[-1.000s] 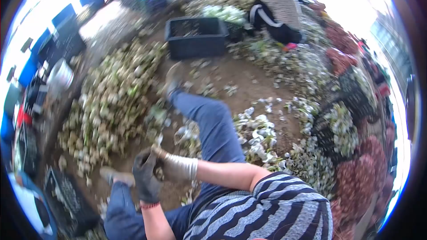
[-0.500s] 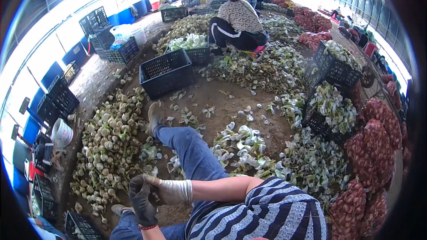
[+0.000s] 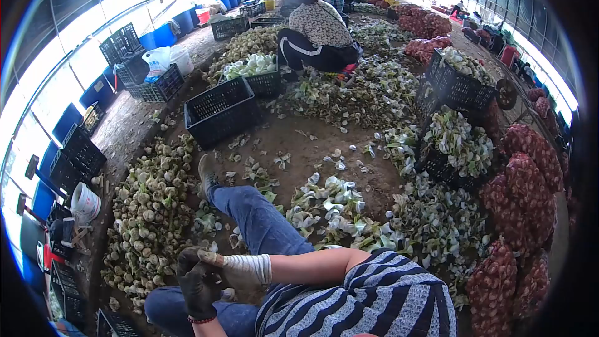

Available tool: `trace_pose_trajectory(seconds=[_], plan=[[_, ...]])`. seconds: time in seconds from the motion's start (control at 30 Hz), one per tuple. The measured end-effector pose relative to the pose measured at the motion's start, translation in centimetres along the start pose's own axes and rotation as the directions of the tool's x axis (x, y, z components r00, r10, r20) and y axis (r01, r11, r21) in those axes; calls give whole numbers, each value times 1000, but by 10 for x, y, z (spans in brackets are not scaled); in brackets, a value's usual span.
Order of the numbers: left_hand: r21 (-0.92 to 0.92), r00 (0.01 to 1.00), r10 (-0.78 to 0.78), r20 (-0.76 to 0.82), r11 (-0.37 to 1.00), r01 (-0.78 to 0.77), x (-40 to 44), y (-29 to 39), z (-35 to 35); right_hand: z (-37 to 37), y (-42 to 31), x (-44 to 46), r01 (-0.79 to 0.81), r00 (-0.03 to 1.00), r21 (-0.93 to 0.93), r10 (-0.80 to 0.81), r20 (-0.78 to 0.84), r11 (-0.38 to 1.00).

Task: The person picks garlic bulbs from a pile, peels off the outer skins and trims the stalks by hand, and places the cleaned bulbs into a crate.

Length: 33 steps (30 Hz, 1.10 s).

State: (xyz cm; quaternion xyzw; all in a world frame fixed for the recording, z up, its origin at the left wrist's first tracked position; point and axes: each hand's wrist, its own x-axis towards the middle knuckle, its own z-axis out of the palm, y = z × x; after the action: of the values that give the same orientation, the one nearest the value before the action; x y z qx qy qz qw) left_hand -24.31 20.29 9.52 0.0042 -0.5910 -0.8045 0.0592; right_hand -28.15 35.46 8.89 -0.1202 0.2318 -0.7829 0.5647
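Observation:
My left hand [image 3: 198, 282], in a dark glove with a red bracelet at the wrist, is closed above my lap. Against it rests my right hand [image 3: 240, 269], in a pale glove with a white ribbed cuff, its fingers bent in towards the left. The fingers of both hands meet, and whatever they hold is hidden. Beyond them on the ground lies a heap of whole garlic bulbs [image 3: 146, 218] with stalks. Pale peeled leaves and husks [image 3: 331, 203] are strewn past my outstretched leg.
A black crate [image 3: 223, 111] stands ahead, beside a crate of pale stalks [image 3: 253, 67]. A person [image 3: 318, 31] crouches beyond. Stacked crates of leaves [image 3: 458, 143] and red net sacks [image 3: 521, 196] line the right. A white bucket [image 3: 85, 203] lies tipped at left.
The view has shifted slightly. My near leg has moved, its knee now showing left of my hands and the shoe there no longer visible. Both hands stay together.

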Motion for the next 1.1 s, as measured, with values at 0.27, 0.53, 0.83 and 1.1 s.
trace_pose_trajectory(seconds=[0.27,0.53,0.83,1.1], plan=[[96,999,30,18,995,-32,7,17,33,-43,18,13,168,985,-66,-166,38,984],[645,960,274,-57,744,-175,-18,29,-37,-85,-15,8,283,958,66,-280,-56,957],[450,854,-14,-520,845,289,-47,-33,-96,-98,34,92,25,989,67,-34,144,997],[926,980,126,-156,363,101,-44,-134,-163,-100,37,156,63,904,-854,-391,-171,517]])
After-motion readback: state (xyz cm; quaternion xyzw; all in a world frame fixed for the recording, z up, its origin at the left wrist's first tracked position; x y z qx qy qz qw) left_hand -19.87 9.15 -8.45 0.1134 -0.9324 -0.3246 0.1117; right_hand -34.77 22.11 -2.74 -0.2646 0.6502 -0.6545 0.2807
